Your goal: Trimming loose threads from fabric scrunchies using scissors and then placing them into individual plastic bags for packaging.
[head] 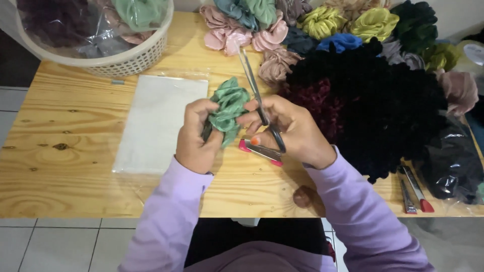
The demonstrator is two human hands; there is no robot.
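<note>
Head view: lilac sleeves came in from the near edge, both hands over the middle of the wooden table. Left hand had its fingers curled tight around a green scrunchie, bunched and held just above the tabletop. Right hand gripped scissors, fingers through the black handles, blades nearly shut and pointing far, lying right against the scrunchie's right side. A pink-ended clip lay on the table under the right hand. Left of the hands, a flat clear plastic bag. Far left, a white basket with bagged scrunchies inside. Along the far edge, a row of loose scrunchies in pink, teal, yellow-green and blue. Right of the hands, a big heap of black scrunchies, with dark red ones on its left side. Two more red-tipped clips lay near right, beside a dark plastic bag.
</note>
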